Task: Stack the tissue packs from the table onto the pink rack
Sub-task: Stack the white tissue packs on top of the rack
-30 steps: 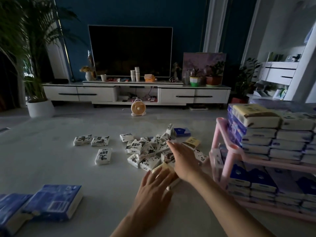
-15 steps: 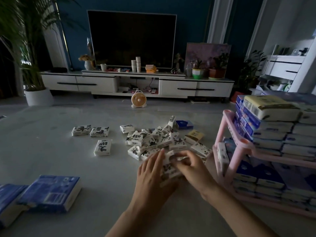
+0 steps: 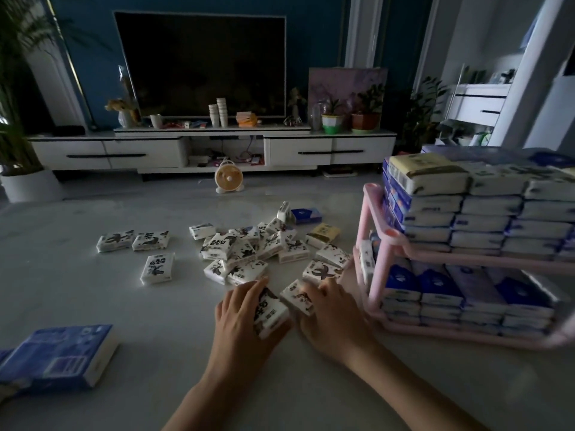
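Observation:
Several small white tissue packs with black print lie in a loose pile (image 3: 249, 247) on the pale table (image 3: 93, 293). My left hand (image 3: 242, 318) grips one white pack (image 3: 270, 312) near the table's middle. My right hand (image 3: 333, 309) rests on a neighbouring white pack (image 3: 297, 295), fingers curled over it. The pink rack (image 3: 381, 244) stands just right of my hands, its two tiers filled with stacked white and blue packs. A yellow pack (image 3: 323, 233) and a blue pack (image 3: 306, 214) lie at the pile's far edge.
Three more white packs (image 3: 133, 241) lie apart at the left. Large blue tissue packs (image 3: 59, 356) sit at the near left corner. Beyond the table are a TV cabinet (image 3: 211, 147), a small fan (image 3: 228, 178) and potted plants.
Both hands have drawn back toward me from the pile, each bringing a white pack along. The head camera has tilted slightly, shifting the scene.

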